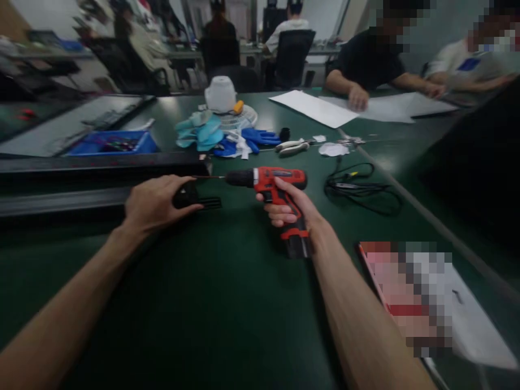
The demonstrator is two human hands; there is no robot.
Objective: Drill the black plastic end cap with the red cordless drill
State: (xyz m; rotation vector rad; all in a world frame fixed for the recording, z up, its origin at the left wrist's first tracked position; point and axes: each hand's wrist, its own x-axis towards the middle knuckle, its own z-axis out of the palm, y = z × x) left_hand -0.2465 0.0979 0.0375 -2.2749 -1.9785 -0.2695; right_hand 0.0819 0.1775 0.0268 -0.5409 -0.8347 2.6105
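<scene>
In the head view, the right hand (305,210) grips a red drill (266,175) whose bit (213,177) points at the left hand (152,201), which clasps the end of a black rail (69,201), cut off leftward of that hand, its fingers obscuring where the bit's tip ends.

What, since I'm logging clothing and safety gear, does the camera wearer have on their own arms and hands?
Nothing that I can see. The left hand and right hand are ungloved, and the left forearm and right forearm show no sleeve. No watch, bracelet, ring or marking stands out, though slight blur could hide small details.
</scene>
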